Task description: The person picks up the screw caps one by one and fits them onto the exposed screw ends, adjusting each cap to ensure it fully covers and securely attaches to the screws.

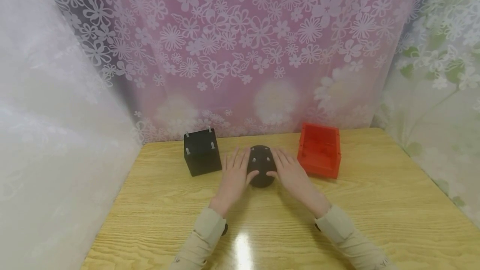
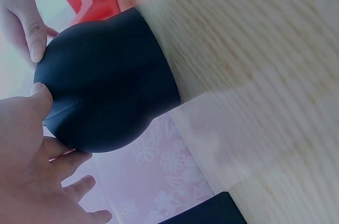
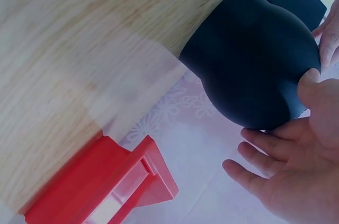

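Left hand (image 1: 233, 175) and right hand (image 1: 295, 176), fingers spread, touch either side of a black dome (image 1: 261, 168), which uneven pressure might tip

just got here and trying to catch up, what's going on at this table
A person's left-hand grip and right-hand grip are on opposite sides of a rounded black piece, which appears to stand on the table with metal pegs on top. A black box stands to its left and an open red box to its right; neither is being held.
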The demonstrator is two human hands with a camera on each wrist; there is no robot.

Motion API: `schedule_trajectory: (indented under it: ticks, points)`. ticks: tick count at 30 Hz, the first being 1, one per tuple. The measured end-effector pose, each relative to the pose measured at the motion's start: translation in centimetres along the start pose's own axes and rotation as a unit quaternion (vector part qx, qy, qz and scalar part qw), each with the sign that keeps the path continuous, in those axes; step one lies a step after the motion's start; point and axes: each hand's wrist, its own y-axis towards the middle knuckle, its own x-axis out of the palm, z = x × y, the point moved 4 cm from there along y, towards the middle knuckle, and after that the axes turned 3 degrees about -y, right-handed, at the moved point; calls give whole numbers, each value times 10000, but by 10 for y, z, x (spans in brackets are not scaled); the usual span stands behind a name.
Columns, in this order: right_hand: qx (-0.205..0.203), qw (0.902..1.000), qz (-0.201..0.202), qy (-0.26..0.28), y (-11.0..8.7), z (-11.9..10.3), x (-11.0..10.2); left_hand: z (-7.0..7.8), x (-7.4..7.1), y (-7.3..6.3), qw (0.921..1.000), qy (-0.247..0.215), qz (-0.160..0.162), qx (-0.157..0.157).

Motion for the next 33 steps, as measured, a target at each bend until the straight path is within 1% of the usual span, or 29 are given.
schedule_trajectory:
  ticks: [9, 16, 20, 26, 33]
  points:
    - [87, 9998, -153, 125, -6, -4, -3, 4, -4, -6, 9993, -359, -102, -75]
    - [138, 9995, -247, 106, -8, -8, -7, 7, -8, -11, 9995, -322, -16, -38]
    - [139, 9997, -170, 126, -9, -10, -10, 7, -7, -12, 9995, -299, 53, 13]
    - [84, 9998, -33, 149, -12, -13, -12, 8, -8, -15, 9996, -271, -22, -29]
    - [142, 9994, -209, 240, -16, -14, -13, 9, -7, -19, 9998, -206, 18, -10]
